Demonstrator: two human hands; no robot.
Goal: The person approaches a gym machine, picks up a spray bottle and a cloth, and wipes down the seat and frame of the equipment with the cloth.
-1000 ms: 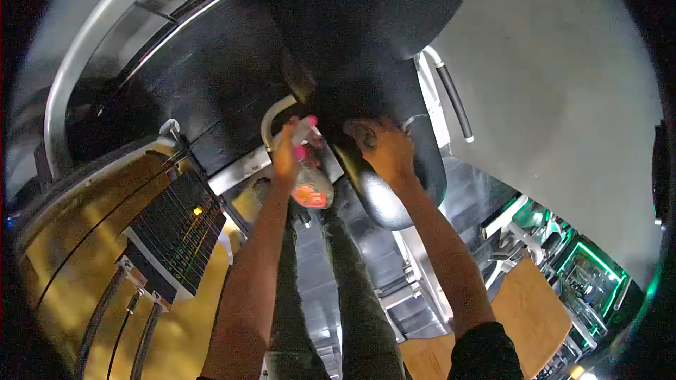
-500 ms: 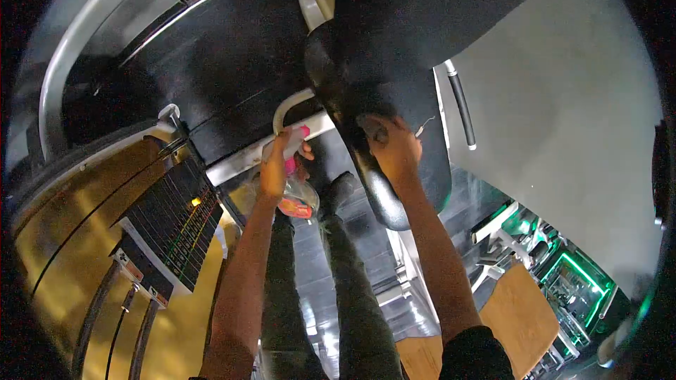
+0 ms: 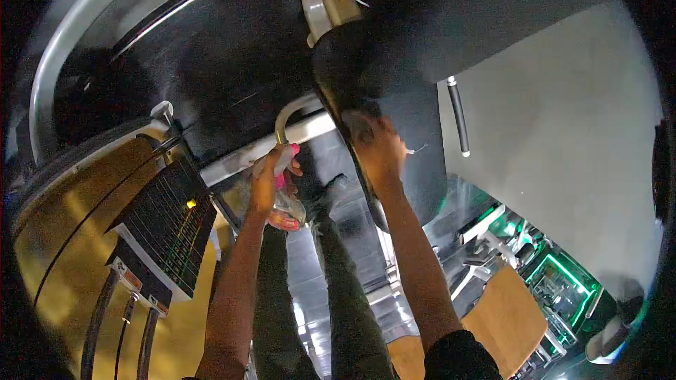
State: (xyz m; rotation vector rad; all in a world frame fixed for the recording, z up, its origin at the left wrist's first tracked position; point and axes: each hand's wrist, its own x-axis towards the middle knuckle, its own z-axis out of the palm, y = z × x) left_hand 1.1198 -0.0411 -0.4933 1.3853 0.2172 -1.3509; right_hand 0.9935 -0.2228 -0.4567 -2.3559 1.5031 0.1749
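Note:
My left hand (image 3: 264, 184) is wrapped round the neck of a clear spray bottle (image 3: 287, 215) with a pink and whitish trigger head and a red label. It hangs above my legs. My right hand (image 3: 382, 160), slightly blurred, presses a dark grey cloth (image 3: 360, 127) against a black padded cushion (image 3: 420, 116) of a gym machine, close to the cushion's left edge. A small pale thing with a thin wispy end (image 3: 417, 149) shows just right of that hand; what it is I cannot tell.
A weight stack (image 3: 165, 229) with a yellow pin stands at the left. A curved metal tube (image 3: 292, 114) and a pale frame bar (image 3: 310, 129) lie near the bottle. At right are a black-gripped handle (image 3: 458, 118), a tan board (image 3: 508, 313) and green-lit equipment.
My right hand and the cloth have shifted left, to the cushion's edge. The bottle in my left hand has moved slightly left and down. The view has shifted a little.

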